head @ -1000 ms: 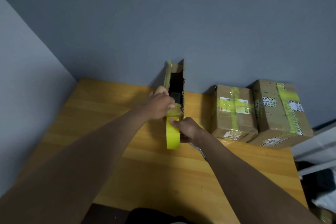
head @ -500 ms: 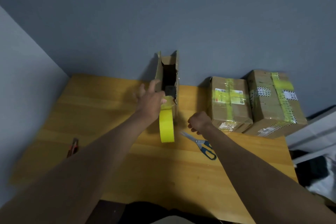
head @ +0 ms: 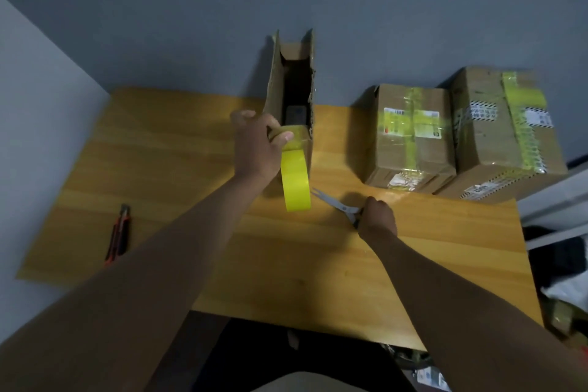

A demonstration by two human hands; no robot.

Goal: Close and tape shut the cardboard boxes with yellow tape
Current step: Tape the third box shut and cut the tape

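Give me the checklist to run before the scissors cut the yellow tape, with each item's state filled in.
1. Left hand holds the tape end on the open box: ok.
2. Tape roll hangs free below it: ok.
3. Right hand grips the scissors: ok.
4. Scissors raised to the tape: not ok, they lie on the table.
5. Box flaps closed: not ok, top open.
6. Tape stuck firmly: cannot tell.
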